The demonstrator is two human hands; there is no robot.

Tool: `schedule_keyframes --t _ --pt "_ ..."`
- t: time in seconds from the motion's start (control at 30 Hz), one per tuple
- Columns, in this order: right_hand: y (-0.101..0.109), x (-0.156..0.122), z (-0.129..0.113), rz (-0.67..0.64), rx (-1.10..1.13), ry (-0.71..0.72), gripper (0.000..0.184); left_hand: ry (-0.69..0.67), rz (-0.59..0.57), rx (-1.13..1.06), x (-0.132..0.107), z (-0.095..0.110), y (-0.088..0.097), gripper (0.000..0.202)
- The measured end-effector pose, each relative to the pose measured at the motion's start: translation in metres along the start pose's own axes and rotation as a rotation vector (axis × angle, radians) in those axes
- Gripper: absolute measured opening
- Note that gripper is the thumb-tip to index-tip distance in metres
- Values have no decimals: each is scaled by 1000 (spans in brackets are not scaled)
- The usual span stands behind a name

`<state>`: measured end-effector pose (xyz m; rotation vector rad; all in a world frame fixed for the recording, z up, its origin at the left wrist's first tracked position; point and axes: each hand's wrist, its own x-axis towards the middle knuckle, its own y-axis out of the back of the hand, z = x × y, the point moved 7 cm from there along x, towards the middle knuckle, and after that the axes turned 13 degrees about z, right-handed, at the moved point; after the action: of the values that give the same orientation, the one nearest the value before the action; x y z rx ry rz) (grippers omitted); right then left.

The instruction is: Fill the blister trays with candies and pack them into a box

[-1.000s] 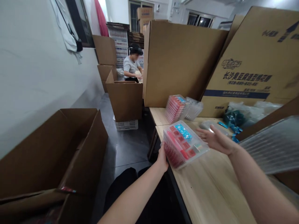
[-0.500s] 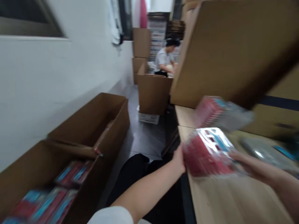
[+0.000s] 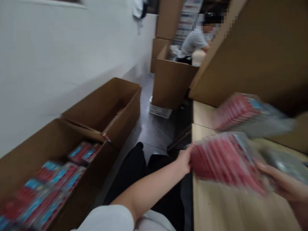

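Left hand [image 3: 184,160] curled around one end of a clear plastic case of red packets [image 3: 226,163], right hand [image 3: 280,183] with fingers pressed against the opposite end, the case motion-blurred and held above a light wooden table [image 3: 231,208]. Just beyond, a second blurred case of red packets [image 3: 252,115]. Lower left on the floor, an open cardboard carton [image 3: 89,179] filled with red-and-blue packs [image 3: 48,183]. Farther along, a co-worker in a grey shirt [image 3: 194,41] behind another carton [image 3: 173,83].
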<state>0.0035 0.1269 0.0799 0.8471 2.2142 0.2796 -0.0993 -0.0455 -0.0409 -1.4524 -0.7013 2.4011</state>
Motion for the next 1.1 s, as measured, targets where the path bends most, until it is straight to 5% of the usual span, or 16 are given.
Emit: schedule_keyframes --t 0.17,0.4,0.53,0.7,0.93,1.1 --pt "-5 -4 10 -139 173 -45 19 35 31 54 11 -6 10 46" --pt "-23 -12 1 -200 145 0 23 136 -70 24 -7 -5 12 49" --pt "-34 -19 -5 -255 208 -4 22 168 -181 19 -21 2 8 55" --pt "-53 -34 -14 -300 292 -4 26 132 -168 107 -22 17 24 61" --pt "-117 -66 -39 -404 225 78 44 9 -175 79 -31 57 63 53" --pt "-187 -73 -64 -475 81 114 55 -151 -125 -47 -52 110 117 52"
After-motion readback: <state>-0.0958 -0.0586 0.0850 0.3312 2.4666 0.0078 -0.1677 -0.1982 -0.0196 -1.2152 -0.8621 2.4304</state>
